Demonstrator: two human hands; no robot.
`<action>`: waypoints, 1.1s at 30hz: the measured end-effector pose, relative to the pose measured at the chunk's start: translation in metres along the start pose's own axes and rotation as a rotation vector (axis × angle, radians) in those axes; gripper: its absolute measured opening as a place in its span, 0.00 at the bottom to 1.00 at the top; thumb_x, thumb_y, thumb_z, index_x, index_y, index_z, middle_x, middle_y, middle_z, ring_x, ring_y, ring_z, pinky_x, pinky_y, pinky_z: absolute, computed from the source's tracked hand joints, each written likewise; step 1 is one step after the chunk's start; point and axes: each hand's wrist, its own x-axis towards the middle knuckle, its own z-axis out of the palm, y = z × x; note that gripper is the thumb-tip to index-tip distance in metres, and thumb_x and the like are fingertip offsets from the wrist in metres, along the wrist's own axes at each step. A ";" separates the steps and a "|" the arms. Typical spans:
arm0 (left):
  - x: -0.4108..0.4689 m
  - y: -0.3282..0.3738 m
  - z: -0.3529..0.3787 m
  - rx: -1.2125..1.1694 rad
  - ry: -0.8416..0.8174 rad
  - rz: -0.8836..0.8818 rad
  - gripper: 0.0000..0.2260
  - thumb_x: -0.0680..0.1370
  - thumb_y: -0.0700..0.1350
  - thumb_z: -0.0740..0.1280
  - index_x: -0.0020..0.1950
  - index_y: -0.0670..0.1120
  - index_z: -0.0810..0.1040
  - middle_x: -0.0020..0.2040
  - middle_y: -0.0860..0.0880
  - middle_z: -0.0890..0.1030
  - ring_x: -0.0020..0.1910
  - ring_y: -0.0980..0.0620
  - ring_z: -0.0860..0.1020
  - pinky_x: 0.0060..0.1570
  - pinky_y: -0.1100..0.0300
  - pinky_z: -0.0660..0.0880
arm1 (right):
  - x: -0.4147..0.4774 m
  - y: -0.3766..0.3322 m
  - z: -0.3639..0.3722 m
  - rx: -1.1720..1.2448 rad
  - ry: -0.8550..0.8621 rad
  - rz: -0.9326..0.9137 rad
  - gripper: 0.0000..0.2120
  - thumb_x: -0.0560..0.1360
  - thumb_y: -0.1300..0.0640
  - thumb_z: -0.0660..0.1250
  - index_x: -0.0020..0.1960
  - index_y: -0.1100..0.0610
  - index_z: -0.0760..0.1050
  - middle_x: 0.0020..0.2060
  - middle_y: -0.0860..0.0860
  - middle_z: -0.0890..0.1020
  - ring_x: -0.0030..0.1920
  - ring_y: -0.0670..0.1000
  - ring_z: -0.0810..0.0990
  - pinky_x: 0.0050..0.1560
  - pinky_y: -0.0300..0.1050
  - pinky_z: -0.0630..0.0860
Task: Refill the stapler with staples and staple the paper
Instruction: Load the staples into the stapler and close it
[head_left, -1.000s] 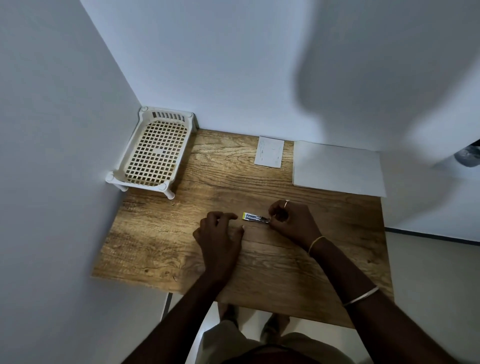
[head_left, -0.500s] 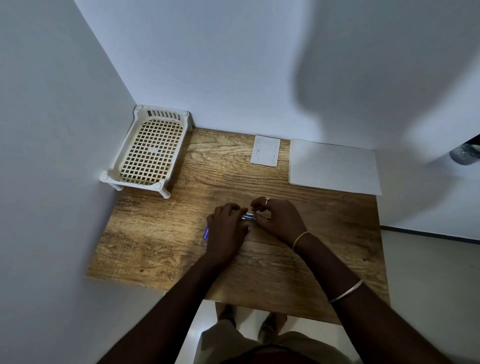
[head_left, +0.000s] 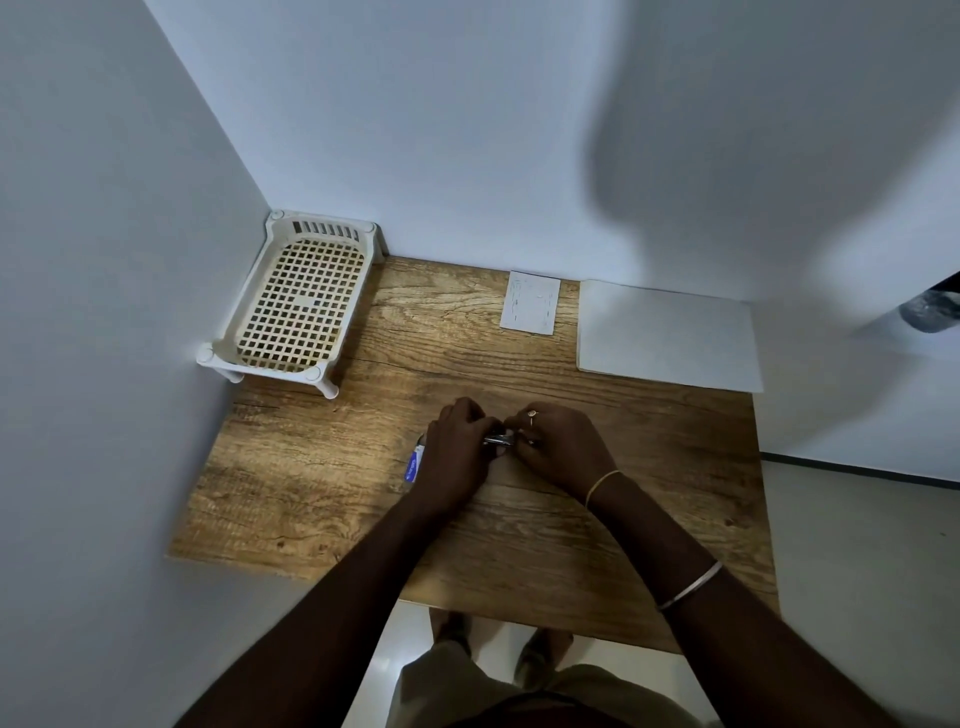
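Observation:
My left hand (head_left: 457, 457) and my right hand (head_left: 563, 449) meet over the middle of the wooden table (head_left: 519, 551). Between them they hold a small stapler (head_left: 497, 440), of which only a shiny metal strip shows. The left hand's fingers curl over its left part, and the right hand's fingertips pinch its right end. A small blue piece (head_left: 412, 466) sticks out from under the left hand; I cannot tell whether it belongs to the stapler. A small white paper (head_left: 530, 309) and a larger white sheet (head_left: 667, 335) lie flat at the back.
A white plastic grid basket (head_left: 296, 306) stands in the back left corner against the walls. Walls close off the table at the left and back. The table's front edge runs just above my feet, and open floor lies to the right.
My left hand has moved right and closed over the stapler, meeting my right hand. The blue piece now shows at the left hand's left side.

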 end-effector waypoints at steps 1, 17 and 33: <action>0.001 0.000 0.000 0.002 -0.002 0.014 0.11 0.77 0.49 0.72 0.58 0.49 0.83 0.55 0.48 0.77 0.54 0.48 0.74 0.51 0.52 0.71 | -0.001 0.001 0.000 0.016 0.006 0.027 0.13 0.72 0.58 0.73 0.56 0.53 0.85 0.48 0.50 0.87 0.46 0.53 0.85 0.46 0.49 0.81; 0.006 0.008 -0.002 -0.236 0.063 0.072 0.14 0.75 0.39 0.75 0.59 0.40 0.82 0.54 0.45 0.82 0.51 0.49 0.80 0.48 0.67 0.69 | -0.018 0.012 0.003 0.251 0.163 0.270 0.12 0.70 0.61 0.75 0.52 0.53 0.86 0.45 0.46 0.87 0.44 0.40 0.83 0.48 0.32 0.76; 0.017 0.016 -0.011 -1.274 0.166 -0.262 0.06 0.75 0.41 0.76 0.51 0.44 0.85 0.50 0.42 0.86 0.53 0.46 0.85 0.53 0.52 0.81 | -0.004 -0.022 -0.047 0.510 0.433 0.207 0.09 0.72 0.61 0.75 0.51 0.54 0.86 0.46 0.45 0.87 0.48 0.42 0.86 0.52 0.41 0.82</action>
